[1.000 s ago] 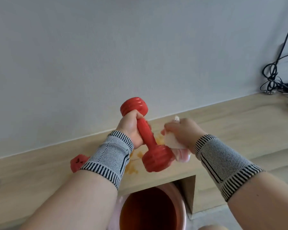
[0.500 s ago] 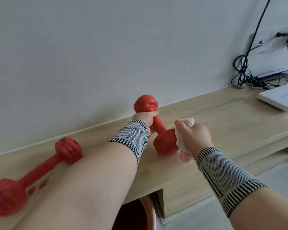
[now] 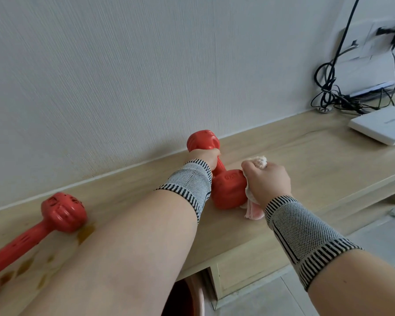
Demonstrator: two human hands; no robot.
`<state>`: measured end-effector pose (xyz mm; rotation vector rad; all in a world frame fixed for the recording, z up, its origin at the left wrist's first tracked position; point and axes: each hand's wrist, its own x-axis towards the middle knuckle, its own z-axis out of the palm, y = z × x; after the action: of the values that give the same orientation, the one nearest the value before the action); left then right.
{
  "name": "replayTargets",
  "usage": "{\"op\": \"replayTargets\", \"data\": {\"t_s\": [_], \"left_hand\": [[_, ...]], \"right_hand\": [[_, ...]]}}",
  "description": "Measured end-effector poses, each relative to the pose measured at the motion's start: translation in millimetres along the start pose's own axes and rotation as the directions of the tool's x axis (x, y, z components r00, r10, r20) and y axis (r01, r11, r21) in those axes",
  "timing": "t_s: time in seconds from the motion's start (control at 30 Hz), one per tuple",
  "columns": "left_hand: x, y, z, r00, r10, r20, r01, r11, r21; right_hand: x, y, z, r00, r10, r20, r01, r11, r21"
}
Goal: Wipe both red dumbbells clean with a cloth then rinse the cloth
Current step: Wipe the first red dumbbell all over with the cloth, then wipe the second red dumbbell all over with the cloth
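Note:
My left hand [image 3: 206, 157] grips the handle of a red dumbbell [image 3: 228, 190], which stands tilted with its lower head resting on the wooden shelf [image 3: 306, 160]. My right hand [image 3: 266, 181] holds a bunched white-pink cloth [image 3: 252, 209] pressed against the right side of that lower head. A second red dumbbell [image 3: 55, 215] lies on the shelf at the far left, with brown stains beside and under it. Both wrists wear grey striped knitted bands.
A white flat box [image 3: 383, 125] sits at the right end of the shelf beneath tangled black cables [image 3: 328, 92] and a wall socket. A reddish bucket [image 3: 187, 297] stands on the floor under the shelf's opening. The wall runs close behind the shelf.
The held dumbbell has come down from the air onto the shelf, to the right of the stains. The view has turned, bringing the second dumbbell and the white box into sight.

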<state>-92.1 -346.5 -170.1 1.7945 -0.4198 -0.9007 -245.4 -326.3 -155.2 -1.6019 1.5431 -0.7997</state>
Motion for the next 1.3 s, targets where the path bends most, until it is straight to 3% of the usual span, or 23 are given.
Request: {"op": "replayTargets", "data": {"t_s": [0.27,0.37,0.47,0.53,0.63,0.67,0.73,0.8,0.9,0.97,1.03,1.17,1.3], "left_hand": [[-29.6,1.7,-5.6,0.996,-0.076,0.044,0.077,0.997,-0.008],[-37.8,-0.5,-8.5,0.998,-0.038,0.055,0.039,0.999,-0.009],[-58.1,4.3,-22.4,0.988,0.125,-0.091,-0.111,0.982,0.151],[-77.2,10.6,-39.5,0.968,0.236,-0.08,-0.228,0.969,0.101],[-117.0,21.8,-69.5,0.961,0.187,0.204,-0.157,0.975,-0.155],[-123.4,23.3,-80.6,0.944,0.18,0.275,-0.147,0.98,-0.137],[-135.6,24.3,-106.0,0.938,0.187,0.291,-0.174,0.982,-0.07],[-147.8,23.6,-136.8,0.937,0.231,0.264,-0.23,0.973,-0.035],[-162.2,18.8,-183.6,0.942,0.25,0.223,-0.225,0.965,-0.132],[-175.8,14.8,-215.6,0.944,0.277,0.18,-0.246,0.953,-0.179],[-188.5,12.1,-238.9,0.944,0.294,0.146,-0.26,0.942,-0.214],[-207.7,-2.0,-292.9,0.937,0.347,0.035,-0.331,0.917,-0.223],[-230.4,-18.1,-333.3,0.963,0.259,0.07,-0.251,0.962,-0.106]], "right_hand": [[-7.5,-5.2,-1.1,0.993,-0.109,-0.038,0.109,0.994,-0.009],[-13.8,-7.7,-11.3,0.971,-0.199,-0.132,0.206,0.977,0.047],[-24.2,-22.2,-23.6,0.94,-0.301,-0.16,0.317,0.944,0.091],[-35.7,-36.4,-25.9,0.931,-0.346,-0.112,0.358,0.928,0.105],[-59.4,-57.4,-18.6,0.89,-0.448,0.087,0.444,0.894,0.064],[-67.7,-63.5,-13.9,0.866,-0.473,0.164,0.473,0.88,0.041],[-83.4,-73.2,-4.2,0.813,-0.505,0.292,0.522,0.853,0.022],[-102.0,-82.1,2.8,0.774,-0.482,0.411,0.466,0.873,0.146],[-131.5,-96.2,7.2,0.757,-0.384,0.529,0.047,0.84,0.541],[-147.7,-107.4,12.5,0.738,-0.32,0.594,-0.178,0.757,0.629],[-158.7,-114.3,18.3,0.702,-0.295,0.648,-0.193,0.798,0.571],[-194.3,-129.2,37.6,0.621,-0.334,0.709,-0.019,0.898,0.439],[-220.6,-145.1,54.4,0.613,-0.319,0.723,-0.144,0.854,0.499]]}}
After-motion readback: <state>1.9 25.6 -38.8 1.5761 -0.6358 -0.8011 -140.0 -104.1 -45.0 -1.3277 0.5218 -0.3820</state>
